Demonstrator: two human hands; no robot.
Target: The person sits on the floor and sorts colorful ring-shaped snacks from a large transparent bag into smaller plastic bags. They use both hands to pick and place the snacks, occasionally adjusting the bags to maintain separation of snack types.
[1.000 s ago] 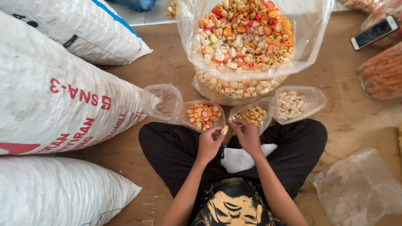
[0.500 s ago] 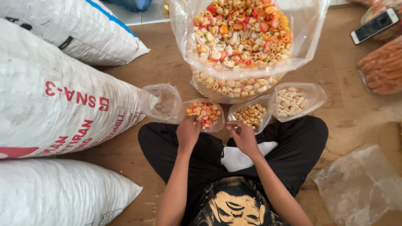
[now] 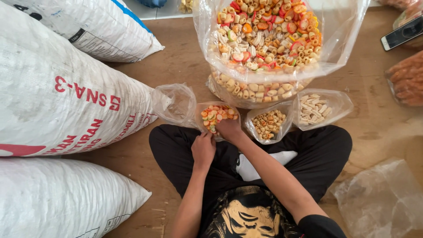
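I sit cross-legged on a wooden floor. A small clear bag of colourful snack pieces [image 3: 216,113] stands at my knees. My left hand [image 3: 203,150] is curled at its near edge. My right hand [image 3: 229,129] reaches across to the bag's mouth, its fingertips hidden against the plastic. Right of it stand a small bag of brown ring snacks [image 3: 269,123] and a small bag of pale stick snacks [image 3: 315,108]. Behind them rises a big open clear bag of mixed snacks [image 3: 264,39].
An empty clear bag [image 3: 174,103] lies left of the small bags. Three large white woven sacks [image 3: 66,97] fill the left side. A phone [image 3: 403,33] and a bag of orange snacks [image 3: 407,79] lie at the right edge, with crumpled plastic [image 3: 383,198] at lower right.
My right hand has moved left from the ring-snack bag to the colourful-snack bag. My left hand has pulled back slightly to that bag's near edge.
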